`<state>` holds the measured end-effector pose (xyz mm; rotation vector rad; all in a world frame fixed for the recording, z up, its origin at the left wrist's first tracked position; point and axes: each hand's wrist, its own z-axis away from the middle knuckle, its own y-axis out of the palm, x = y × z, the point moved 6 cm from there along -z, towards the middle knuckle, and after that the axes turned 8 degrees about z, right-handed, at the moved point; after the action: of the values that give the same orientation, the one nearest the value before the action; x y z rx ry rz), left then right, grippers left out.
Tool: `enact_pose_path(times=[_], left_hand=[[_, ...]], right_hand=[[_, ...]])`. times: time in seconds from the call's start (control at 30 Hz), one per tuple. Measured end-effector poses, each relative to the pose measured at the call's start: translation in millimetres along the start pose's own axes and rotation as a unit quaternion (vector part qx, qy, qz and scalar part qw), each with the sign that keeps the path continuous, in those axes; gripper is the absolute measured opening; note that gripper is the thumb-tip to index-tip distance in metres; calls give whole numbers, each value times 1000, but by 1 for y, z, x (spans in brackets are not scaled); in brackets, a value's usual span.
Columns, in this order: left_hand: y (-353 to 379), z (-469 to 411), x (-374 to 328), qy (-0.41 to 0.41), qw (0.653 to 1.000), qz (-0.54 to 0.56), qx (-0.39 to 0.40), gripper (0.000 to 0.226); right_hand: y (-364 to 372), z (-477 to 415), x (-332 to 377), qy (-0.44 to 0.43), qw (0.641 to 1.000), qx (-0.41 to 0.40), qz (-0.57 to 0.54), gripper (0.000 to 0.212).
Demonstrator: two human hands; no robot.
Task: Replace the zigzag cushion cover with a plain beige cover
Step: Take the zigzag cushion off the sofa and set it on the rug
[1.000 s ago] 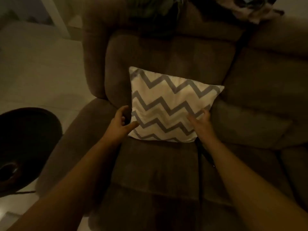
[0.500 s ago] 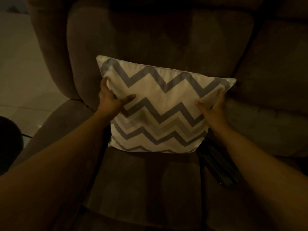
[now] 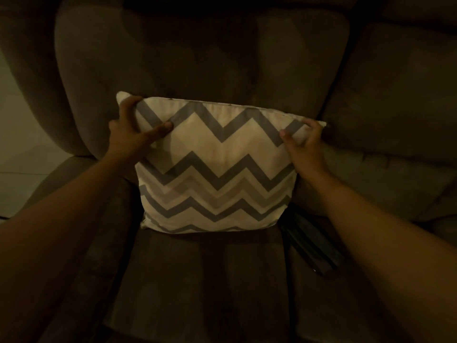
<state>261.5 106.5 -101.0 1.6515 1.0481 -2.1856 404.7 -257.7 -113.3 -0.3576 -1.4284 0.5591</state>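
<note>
Zigzag cushion [image 3: 217, 174] upright on brown sofa seat [image 3: 197, 280], set against the backrest [image 3: 197, 58]. Cream cover, grey and tan chevrons. Left hand [image 3: 128, 137] grips the upper left corner: thumb pressed flat on the front face, fingers curled round the edge. Right hand [image 3: 306, 149] grips the upper right corner: thumb on the front, fingers hooked over the top edge. Dark slim object [image 3: 311, 246] lies between the seats, just right of the cushion's lower corner; too dim to identify. Pale floor [image 3: 14, 169] far left.

Zigzag cushion [image 3: 217, 174] upright against sofa back, cream with grey chevrons, cover still on.
</note>
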Motion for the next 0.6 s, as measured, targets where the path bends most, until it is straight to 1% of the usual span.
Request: enact_pose_path(times=[0.07,0.2,0.43,0.6], left_hand=[[-2,9,5,-2,1000,6,-6,82],[-11,40,17,3,999,46,-27,85],[-39,115,33,1,991,104,-82,80],[-78,159,14,14,984,138,-112,75]], right_hand=[[0,9,-7,-2,1000,-13,-25,66],[3,29,-6,-13,998,-20,-55,58],[6,79,12,-59,995,-36,-74,68],[3,120,47,-89,990,-60,-91,72]])
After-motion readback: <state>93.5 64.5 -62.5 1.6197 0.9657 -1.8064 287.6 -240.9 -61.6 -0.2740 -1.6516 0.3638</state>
